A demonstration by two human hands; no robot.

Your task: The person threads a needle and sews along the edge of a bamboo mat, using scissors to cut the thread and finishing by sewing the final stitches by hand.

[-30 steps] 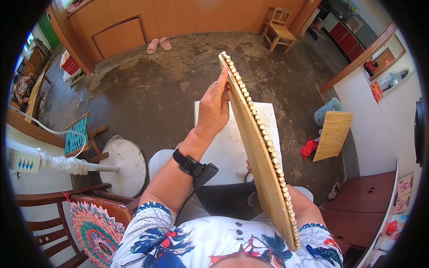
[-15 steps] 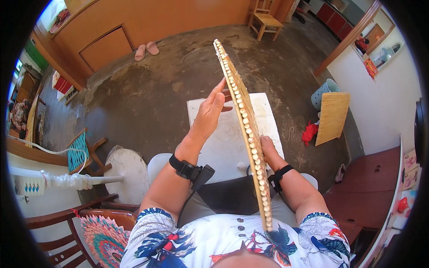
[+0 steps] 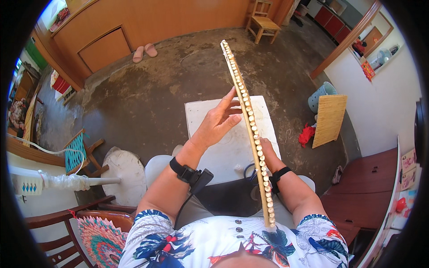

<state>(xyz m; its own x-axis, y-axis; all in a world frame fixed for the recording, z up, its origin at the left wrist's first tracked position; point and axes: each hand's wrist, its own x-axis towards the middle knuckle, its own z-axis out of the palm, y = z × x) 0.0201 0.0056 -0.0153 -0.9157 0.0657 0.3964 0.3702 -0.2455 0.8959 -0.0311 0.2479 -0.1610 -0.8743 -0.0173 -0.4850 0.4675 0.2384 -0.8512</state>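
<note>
A pale board made of side-by-side sticks stands on edge, leaning diagonally above a white slab, its round stick ends facing me. My left hand has its fingers apart, with fingertips against the board's left side. My right hand grips the board from the right, low down; its fingers are partly hidden behind it. Under the board on the slab lie dark blue loops, possibly scissor handles, and a small whitish item that I cannot make out.
Another stick mat leans against a blue basket, beside red cloth. Around me are a round white disc, a corded folding stool, a wooden chair, pink slippers and a dark red cabinet.
The board has turned to a more edge-on angle, and its near end has moved left and up. My left hand slid down along it; my right hand came into sight.
</note>
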